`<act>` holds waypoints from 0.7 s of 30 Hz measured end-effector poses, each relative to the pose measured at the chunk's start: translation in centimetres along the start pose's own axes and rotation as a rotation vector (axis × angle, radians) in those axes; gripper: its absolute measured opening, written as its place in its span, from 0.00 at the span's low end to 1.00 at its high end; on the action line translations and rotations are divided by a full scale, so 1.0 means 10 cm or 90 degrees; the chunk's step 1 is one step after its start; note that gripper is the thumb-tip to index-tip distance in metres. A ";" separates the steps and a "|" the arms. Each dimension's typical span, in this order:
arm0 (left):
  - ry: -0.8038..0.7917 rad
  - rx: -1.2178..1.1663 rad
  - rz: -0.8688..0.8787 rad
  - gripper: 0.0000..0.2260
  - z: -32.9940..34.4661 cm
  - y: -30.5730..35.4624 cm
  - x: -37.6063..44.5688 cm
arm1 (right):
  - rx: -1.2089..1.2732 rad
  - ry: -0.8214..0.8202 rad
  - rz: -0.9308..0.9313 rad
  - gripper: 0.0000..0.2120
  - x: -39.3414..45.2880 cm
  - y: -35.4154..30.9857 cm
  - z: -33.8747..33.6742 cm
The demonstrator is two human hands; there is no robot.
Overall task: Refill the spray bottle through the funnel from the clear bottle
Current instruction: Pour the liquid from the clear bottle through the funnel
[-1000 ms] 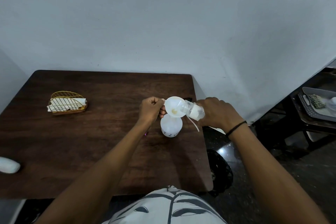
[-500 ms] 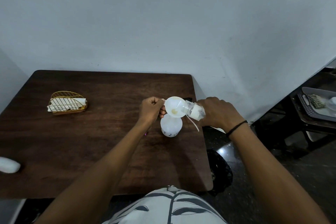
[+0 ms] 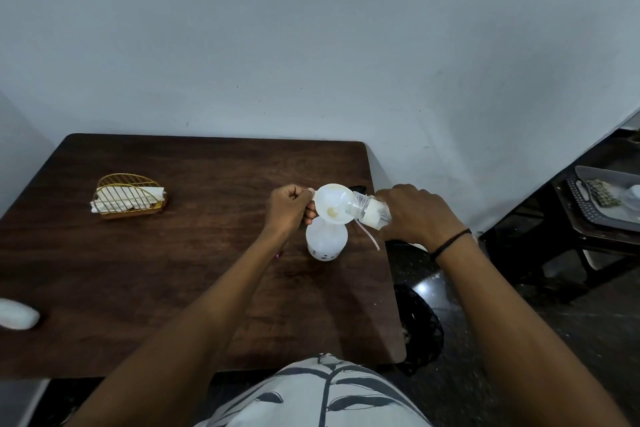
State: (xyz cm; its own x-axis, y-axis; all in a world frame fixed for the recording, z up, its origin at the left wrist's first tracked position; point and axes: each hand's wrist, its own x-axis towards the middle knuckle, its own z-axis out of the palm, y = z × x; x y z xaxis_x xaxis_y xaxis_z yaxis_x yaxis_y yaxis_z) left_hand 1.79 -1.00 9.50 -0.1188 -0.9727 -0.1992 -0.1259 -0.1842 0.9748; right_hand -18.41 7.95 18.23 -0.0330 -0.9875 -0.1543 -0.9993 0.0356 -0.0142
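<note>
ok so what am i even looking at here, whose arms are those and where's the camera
The camera sits on a person's head, looking forward and down, so the arms are their own. There is no robot. On the dark wooden table stands a white spray bottle with a white funnel in its neck. The left hand grips the funnel's rim to steady it. The right hand holds a clear bottle tipped sideways, its mouth over the funnel. A gold wire napkin holder sits further left.
</note>
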 end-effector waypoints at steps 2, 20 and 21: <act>0.000 0.001 0.004 0.10 0.00 0.00 -0.01 | -0.006 0.005 -0.002 0.22 0.01 0.00 0.01; -0.003 -0.013 0.002 0.10 0.00 0.01 -0.04 | -0.017 0.021 -0.008 0.22 0.03 0.00 0.04; -0.003 -0.013 0.003 0.10 0.00 0.02 -0.04 | -0.018 0.021 -0.007 0.22 0.03 0.00 0.04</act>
State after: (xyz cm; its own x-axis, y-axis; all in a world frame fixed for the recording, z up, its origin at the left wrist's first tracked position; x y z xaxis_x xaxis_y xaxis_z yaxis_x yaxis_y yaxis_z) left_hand 1.82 -0.65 9.73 -0.1244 -0.9729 -0.1947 -0.1056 -0.1822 0.9776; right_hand -18.44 7.74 17.76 -0.0215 -0.9923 -0.1223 -0.9997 0.0202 0.0118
